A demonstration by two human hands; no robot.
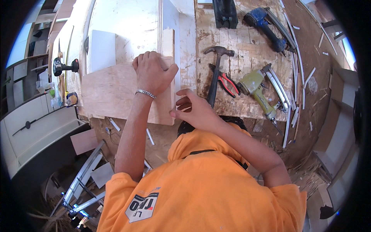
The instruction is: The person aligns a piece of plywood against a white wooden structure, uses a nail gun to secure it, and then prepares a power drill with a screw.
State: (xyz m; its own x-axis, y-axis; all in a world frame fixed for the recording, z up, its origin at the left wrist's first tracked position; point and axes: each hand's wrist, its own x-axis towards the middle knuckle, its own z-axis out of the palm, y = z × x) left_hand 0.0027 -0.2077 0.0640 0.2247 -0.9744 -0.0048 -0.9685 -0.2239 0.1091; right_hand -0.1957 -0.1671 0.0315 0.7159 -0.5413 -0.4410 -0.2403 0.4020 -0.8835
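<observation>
A light plywood panel (112, 91) lies at the near edge of the workbench, and a narrow wood strip (168, 42) runs away from its right end. My left hand (152, 71) presses down on the panel near that end. Its fingers curl over the far edge, with the thumb stretched to the right. Just beside the panel's right edge is my right hand (199, 110), its fingers bent and apart from the thumb. I see nothing held in it, and the thumb tip is at or very near the edge.
To the right on the workbench (247, 106) lie a claw hammer (217, 73), red-handled pliers (228, 84), a green nail gun (255, 91) and a blue nail gun (266, 29). A cordless drill (65, 67) is at the left. White offcuts (305, 83) litter the floor.
</observation>
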